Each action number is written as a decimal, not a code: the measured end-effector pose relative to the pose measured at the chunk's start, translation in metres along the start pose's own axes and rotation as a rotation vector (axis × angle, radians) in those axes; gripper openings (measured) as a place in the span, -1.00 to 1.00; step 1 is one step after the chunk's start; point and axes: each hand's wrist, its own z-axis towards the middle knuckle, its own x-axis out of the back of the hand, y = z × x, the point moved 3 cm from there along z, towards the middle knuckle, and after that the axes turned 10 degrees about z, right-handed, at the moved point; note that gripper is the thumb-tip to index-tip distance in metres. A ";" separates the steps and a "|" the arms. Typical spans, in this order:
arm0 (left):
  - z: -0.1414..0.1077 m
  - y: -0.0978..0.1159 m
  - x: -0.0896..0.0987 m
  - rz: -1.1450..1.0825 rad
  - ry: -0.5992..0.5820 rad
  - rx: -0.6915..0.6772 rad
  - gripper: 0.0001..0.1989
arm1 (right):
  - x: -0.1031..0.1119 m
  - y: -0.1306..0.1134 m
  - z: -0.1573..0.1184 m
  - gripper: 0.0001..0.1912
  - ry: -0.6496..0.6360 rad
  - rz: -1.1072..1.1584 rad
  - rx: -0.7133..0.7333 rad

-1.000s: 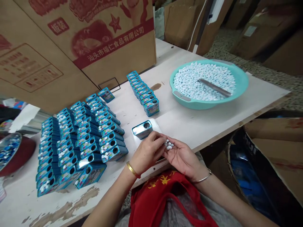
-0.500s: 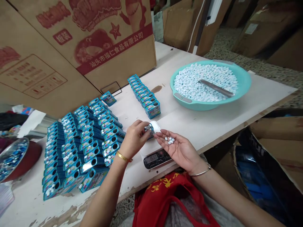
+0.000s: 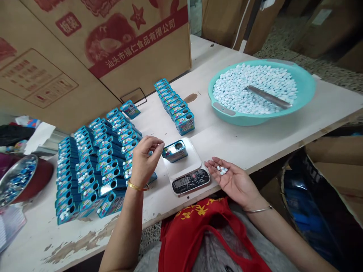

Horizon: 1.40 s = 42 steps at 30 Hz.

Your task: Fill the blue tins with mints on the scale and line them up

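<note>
A blue rectangular mint tin [image 3: 175, 151] lies on its side on the white platform of a digital kitchen scale [image 3: 190, 182], with its round opening facing up and to the right. My left hand [image 3: 146, 158] hangs just left of the tin, fingertips drawn together and not touching it, with nothing visible in them. My right hand [image 3: 231, 177] rests palm up to the right of the scale. A small pile of white mints [image 3: 222, 170] lies in that palm.
Rows of blue tins [image 3: 107, 162] cover the left of the white table [image 3: 241, 139], and another row [image 3: 174, 107] stands behind the scale. A teal basin [image 3: 261, 92] of white mints holds a metal scoop [image 3: 269, 97]. A large printed carton [image 3: 96, 49] stands at the back.
My left hand has moved left, away from the tin, which now sits on the scale in full view. My right hand has moved right, with the mints still in its palm.
</note>
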 end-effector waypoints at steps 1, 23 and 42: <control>-0.002 -0.002 0.000 -0.001 0.004 0.017 -0.93 | 0.002 0.000 0.000 -0.79 0.004 0.002 -0.002; -0.026 0.044 -0.023 -0.084 -0.055 -0.139 -0.95 | -0.017 0.037 -0.007 -0.84 -0.059 -0.063 -0.175; 0.067 0.029 -0.085 0.503 -0.091 -0.314 -0.64 | -0.003 -0.005 0.040 -0.82 -0.066 -0.316 0.125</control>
